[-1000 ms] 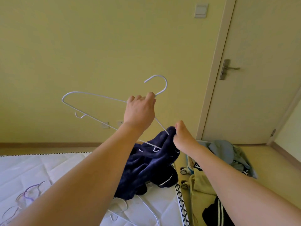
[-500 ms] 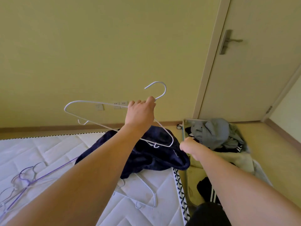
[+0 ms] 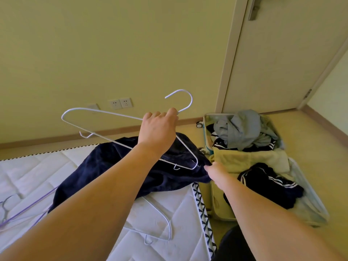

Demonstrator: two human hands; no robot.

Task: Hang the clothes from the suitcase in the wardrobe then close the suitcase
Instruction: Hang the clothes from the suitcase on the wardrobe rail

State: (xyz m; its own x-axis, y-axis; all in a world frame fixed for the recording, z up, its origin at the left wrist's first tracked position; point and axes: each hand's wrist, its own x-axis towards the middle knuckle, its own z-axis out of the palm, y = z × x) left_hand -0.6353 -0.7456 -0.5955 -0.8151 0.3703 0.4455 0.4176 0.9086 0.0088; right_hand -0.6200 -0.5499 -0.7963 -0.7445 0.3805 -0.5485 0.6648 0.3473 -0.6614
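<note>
My left hand (image 3: 158,130) grips a white wire hanger (image 3: 105,127) just below its hook and holds it in the air over the mattress. A dark navy fleece garment (image 3: 120,166) lies spread on the white mattress (image 3: 178,208). At the mattress edge my right hand (image 3: 216,172) pinches the garment's right corner. On the floor to the right the suitcase (image 3: 207,121) lies open, with grey, yellow and black striped clothes heaped inside.
Another white hanger (image 3: 163,223) lies on the mattress near me, and purple hangers (image 3: 11,213) lie at its left edge. A closed door (image 3: 282,63) stands behind the suitcase. Wall sockets (image 3: 120,103) sit low on the yellow wall.
The navy garment has come down from the air and now lies flat on the mattress. My right hand dropped with it to the mattress edge. The view has tilted downward.
</note>
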